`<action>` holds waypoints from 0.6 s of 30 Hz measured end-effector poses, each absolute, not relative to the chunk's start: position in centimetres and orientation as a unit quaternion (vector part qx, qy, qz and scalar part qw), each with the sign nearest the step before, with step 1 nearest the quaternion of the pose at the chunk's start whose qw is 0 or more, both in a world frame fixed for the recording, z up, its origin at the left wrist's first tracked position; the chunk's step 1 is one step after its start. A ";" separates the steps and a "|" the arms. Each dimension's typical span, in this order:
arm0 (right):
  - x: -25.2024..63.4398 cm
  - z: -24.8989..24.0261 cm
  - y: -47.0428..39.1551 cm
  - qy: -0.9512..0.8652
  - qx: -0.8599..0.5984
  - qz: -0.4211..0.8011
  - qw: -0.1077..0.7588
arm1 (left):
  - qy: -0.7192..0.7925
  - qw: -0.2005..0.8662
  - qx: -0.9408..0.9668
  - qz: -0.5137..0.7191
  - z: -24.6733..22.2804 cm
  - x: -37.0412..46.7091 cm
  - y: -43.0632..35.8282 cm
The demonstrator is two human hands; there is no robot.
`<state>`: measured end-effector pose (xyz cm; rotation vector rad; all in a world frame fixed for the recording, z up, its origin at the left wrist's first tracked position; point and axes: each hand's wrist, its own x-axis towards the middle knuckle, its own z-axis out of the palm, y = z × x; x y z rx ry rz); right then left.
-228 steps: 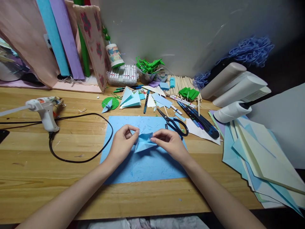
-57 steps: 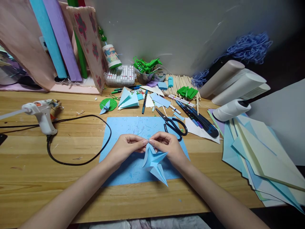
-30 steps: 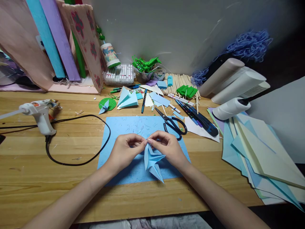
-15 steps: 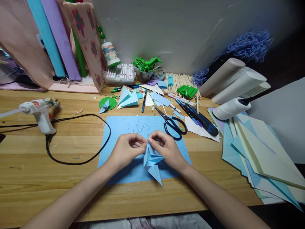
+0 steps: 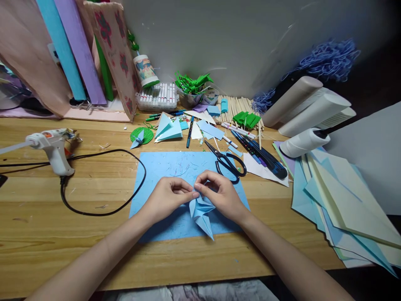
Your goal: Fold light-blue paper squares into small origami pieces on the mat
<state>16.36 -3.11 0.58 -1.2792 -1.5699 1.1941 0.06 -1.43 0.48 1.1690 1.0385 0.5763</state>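
Pinching folded paper (image 5: 202,209) by upper tip in left hand (image 5: 167,196) and right hand (image 5: 221,196), just below centre of frame, over blue sheet (image 5: 153,167); just shifted left pinch inward, covering tip, leaving crease unreadable

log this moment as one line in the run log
left hand: pinching folded blue paper | right hand: pinching same piece | blue sheet: beneath | scissors: across sheet's far right corner

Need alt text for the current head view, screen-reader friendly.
Left hand and right hand pinch a folded light-blue paper shape above a blue sheet on a wooden table. Black-handled scissors lie beyond; a white glue gun sits to the left.
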 end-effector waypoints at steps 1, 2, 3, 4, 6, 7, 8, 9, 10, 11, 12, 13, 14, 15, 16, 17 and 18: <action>16.3 0.6 -3.1 -0.617 -0.502 0.467 0.387 | 0.462 0.673 0.519 0.253 0.5 0.0 -1.4; 16.3 0.5 -3.1 -0.617 -0.502 0.465 0.389 | 0.463 0.672 0.520 0.250 0.5 0.0 -1.4; 16.3 0.5 -3.2 -0.617 -0.502 0.463 0.390 | 0.463 0.671 0.523 0.249 0.6 0.0 -1.3; 16.3 0.4 -3.2 -0.616 -0.503 0.463 0.390 | 0.463 0.670 0.525 0.247 0.6 0.0 -1.3; 16.3 0.4 -3.1 -0.613 -0.504 0.467 0.389 | 0.463 0.669 0.527 0.247 0.7 0.0 -1.2; 16.3 0.4 -3.1 -0.611 -0.503 0.472 0.388 | 0.463 0.670 0.525 0.248 0.8 0.0 -1.2; 16.4 0.4 -3.1 -0.612 -0.499 0.477 0.386 | 0.464 0.671 0.522 0.250 0.8 0.0 -1.2; 16.4 0.4 -3.0 -0.614 -0.494 0.482 0.383 | 0.463 0.671 0.520 0.253 0.8 0.0 -1.2; 16.5 0.4 -3.0 -0.617 -0.490 0.484 0.381 | 0.463 0.672 0.519 0.255 0.7 0.0 -1.2; 16.5 0.5 -3.0 -0.620 -0.486 0.485 0.379 | 0.462 0.672 0.519 0.257 0.7 0.0 -1.2; 16.6 0.5 -2.9 -0.623 -0.485 0.483 0.379 | 0.462 0.673 0.519 0.255 0.6 0.0 -1.2; 16.6 0.6 -2.9 -0.624 -0.487 0.476 0.383 | 0.462 0.675 0.519 0.249 0.5 0.0 -1.2; 16.7 0.6 -2.9 -0.624 -0.491 0.467 0.389 | 0.462 0.677 0.521 0.237 0.4 0.0 -1.2; 16.7 0.6 -2.9 -0.622 -0.496 0.459 0.395 | 0.463 0.678 0.525 0.224 0.4 0.0 -1.3; 16.8 0.6 -2.8 -0.621 -0.499 0.454 0.399 | 0.462 0.678 0.530 0.212 0.4 0.0 -1.3; 16.8 0.7 -2.8 -0.621 -0.500 0.452 0.401 | 0.462 0.677 0.536 0.204 0.4 0.1 -1.3; 16.8 0.7 -2.8 -0.621 -0.499 0.454 0.400 | 0.461 0.675 0.540 0.203 0.4 0.1 -1.2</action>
